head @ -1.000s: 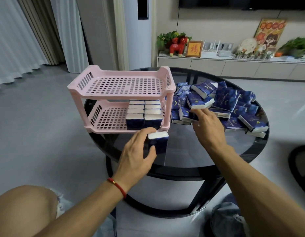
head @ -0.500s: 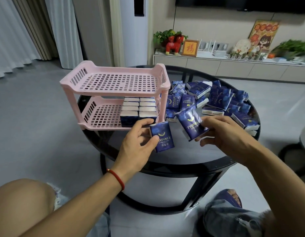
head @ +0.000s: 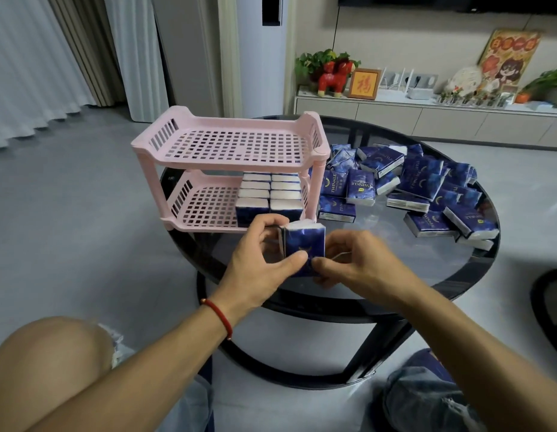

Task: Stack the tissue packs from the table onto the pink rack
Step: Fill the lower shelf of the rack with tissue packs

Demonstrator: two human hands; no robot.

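Two packs [head: 303, 248] stand pressed together upright, pinched between left hand [head: 261, 265] and right hand [head: 355, 260] just before the rack [head: 177, 210]. Next, I judge: slide them onto its lower shelf beside the rows.

I hold two blue tissue packs [head: 305, 247] upright and pressed together between my left hand [head: 258, 263] and right hand [head: 358, 260], just near of the pink rack [head: 227, 145]. Its lower shelf carries two rows of packs [head: 271, 194] at the right end. More loose packs [head: 427, 188] lie heaped on the glass table [head: 380, 288] to the right.
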